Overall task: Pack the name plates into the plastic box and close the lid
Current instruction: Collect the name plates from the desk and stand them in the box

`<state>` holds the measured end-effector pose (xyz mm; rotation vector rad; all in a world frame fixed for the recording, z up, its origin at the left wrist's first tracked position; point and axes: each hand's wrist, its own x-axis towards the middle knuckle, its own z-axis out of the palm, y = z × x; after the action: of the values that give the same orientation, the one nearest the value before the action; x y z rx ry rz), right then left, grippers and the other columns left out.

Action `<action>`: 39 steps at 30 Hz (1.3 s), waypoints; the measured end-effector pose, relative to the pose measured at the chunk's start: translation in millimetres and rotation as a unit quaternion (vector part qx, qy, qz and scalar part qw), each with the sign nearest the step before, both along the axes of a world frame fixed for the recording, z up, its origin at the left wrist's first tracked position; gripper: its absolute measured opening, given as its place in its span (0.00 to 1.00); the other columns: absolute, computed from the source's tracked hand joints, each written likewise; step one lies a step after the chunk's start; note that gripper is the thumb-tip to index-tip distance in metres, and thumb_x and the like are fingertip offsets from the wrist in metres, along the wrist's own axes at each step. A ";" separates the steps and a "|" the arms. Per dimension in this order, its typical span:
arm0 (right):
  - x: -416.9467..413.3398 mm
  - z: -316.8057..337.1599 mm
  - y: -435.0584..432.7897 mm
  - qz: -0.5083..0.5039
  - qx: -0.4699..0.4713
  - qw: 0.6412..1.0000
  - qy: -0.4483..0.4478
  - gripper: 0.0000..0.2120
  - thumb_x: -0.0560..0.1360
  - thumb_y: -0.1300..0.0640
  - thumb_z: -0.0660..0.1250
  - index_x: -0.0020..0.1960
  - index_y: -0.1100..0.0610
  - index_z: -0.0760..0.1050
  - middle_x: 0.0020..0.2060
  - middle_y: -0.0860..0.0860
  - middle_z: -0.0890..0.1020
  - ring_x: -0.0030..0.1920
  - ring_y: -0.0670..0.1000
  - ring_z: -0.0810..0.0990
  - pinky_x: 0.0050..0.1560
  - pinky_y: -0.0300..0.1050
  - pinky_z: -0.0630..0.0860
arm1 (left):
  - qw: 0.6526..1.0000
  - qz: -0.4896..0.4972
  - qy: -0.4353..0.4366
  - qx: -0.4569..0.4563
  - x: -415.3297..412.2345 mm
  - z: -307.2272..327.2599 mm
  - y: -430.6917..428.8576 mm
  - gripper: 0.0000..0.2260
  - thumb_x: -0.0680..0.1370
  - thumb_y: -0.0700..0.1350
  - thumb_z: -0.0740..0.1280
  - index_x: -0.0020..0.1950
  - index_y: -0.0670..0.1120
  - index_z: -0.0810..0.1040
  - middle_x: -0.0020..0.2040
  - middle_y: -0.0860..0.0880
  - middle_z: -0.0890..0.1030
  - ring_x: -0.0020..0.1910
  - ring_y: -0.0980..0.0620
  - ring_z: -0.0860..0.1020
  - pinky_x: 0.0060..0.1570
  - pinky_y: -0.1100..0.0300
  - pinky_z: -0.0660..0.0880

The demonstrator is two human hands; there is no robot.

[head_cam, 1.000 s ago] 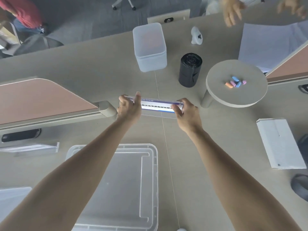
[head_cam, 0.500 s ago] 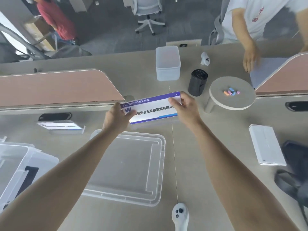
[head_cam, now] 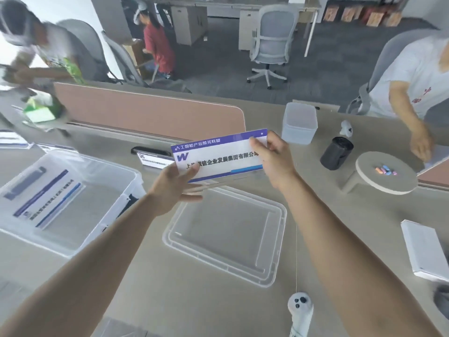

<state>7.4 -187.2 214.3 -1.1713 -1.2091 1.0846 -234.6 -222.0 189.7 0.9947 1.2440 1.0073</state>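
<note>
Plastic box [head_cam: 73, 200], open, left of the lid [head_cam: 226, 239], holds one name plate [head_cam: 48, 198]. Above the lid's far edge, left hand [head_cam: 173, 188] and right hand [head_cam: 274, 161] grip a raised name plate [head_cam: 218, 154] by its ends.

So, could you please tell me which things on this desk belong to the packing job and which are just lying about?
Job:
- name plate, held in the left hand and right hand
- plastic box with plates inside
- lid, flat on the desk
- another plate standing behind

Lying about:
- black roll
- small tub
- round stand
- white controller
</note>
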 end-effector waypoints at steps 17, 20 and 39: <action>-272.3 57.1 -71.6 0.171 -0.243 0.954 -0.036 0.32 0.68 0.23 0.56 0.57 0.45 0.80 0.53 0.48 0.86 0.54 0.53 0.82 0.52 0.52 0.77 | 0.971 0.181 -0.010 0.157 -232.4 27.9 -139.3 0.10 0.78 0.45 0.68 0.57 0.43 0.81 0.53 0.47 0.86 0.50 0.44 0.85 0.52 0.52 0.81; -296.7 58.4 -68.1 0.179 -0.245 0.952 -0.041 0.23 0.72 0.30 0.60 0.50 0.47 0.79 0.47 0.50 0.87 0.49 0.55 0.83 0.53 0.52 0.78 | 0.965 0.207 -0.008 0.158 -245.4 24.7 -142.5 0.09 0.79 0.44 0.67 0.57 0.44 0.81 0.52 0.49 0.86 0.50 0.45 0.85 0.52 0.52 0.81; -413.9 26.6 22.1 0.266 -0.100 0.944 -0.169 0.26 0.64 0.35 0.61 0.42 0.59 0.74 0.40 0.57 0.78 0.39 0.58 0.75 0.44 0.54 0.78 | 0.871 0.078 0.484 -0.034 -321.2 31.2 -73.1 0.27 0.69 0.61 0.68 0.67 0.56 0.73 0.59 0.53 0.80 0.56 0.46 0.79 0.56 0.51 0.76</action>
<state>-406.4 -165.1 240.9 -1.2533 -1.7847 1.4718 -555.7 -295.1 220.9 1.4262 2.1904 0.5431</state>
